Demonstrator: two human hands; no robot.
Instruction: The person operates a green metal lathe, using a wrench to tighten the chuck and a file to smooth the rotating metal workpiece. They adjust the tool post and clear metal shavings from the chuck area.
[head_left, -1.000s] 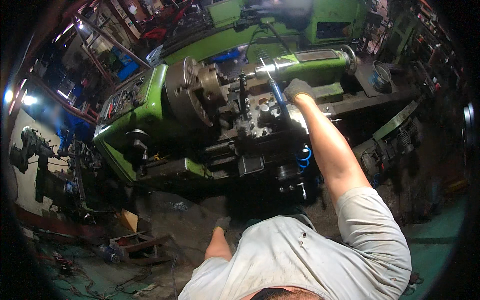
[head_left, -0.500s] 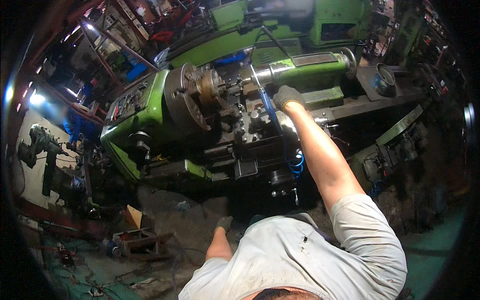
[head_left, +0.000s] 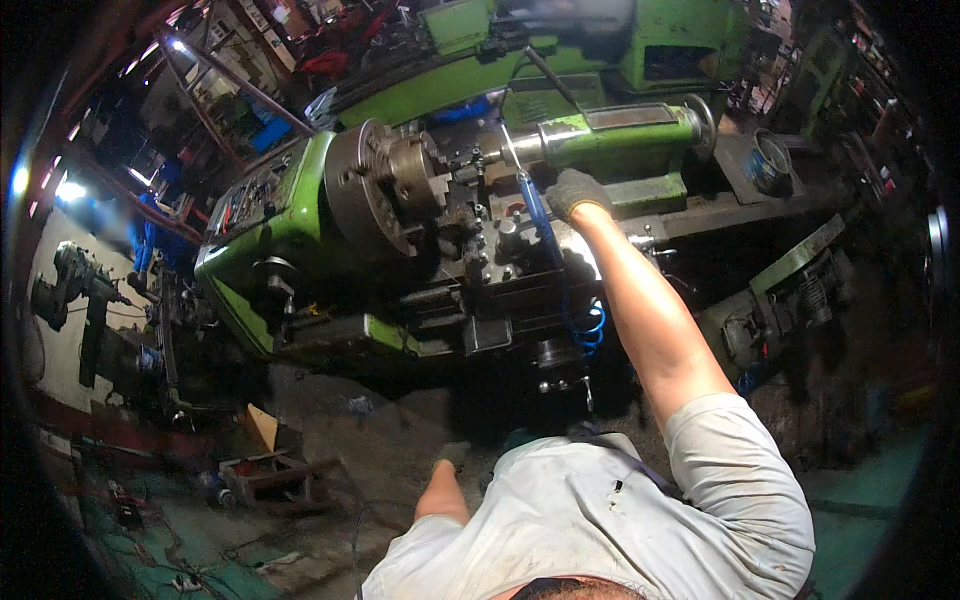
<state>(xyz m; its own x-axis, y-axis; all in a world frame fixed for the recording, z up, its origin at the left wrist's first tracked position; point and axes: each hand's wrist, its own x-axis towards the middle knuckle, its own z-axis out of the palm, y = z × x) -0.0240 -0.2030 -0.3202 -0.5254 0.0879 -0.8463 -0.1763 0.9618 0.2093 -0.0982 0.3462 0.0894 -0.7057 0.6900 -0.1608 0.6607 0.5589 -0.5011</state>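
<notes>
One gloved right hand (head_left: 577, 190) closes on the blue hose (head_left: 540, 225) beside the lathe (head_left: 300, 200); it looks light, bendy, best gripped mid-length.

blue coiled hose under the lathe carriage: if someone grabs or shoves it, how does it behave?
The blue coiled hose probably stretches and springs back, since it hangs in loose loops below the carriage. It looks thin, so likely light. It seems tethered to the green lathe and would swing, not come free.
</notes>
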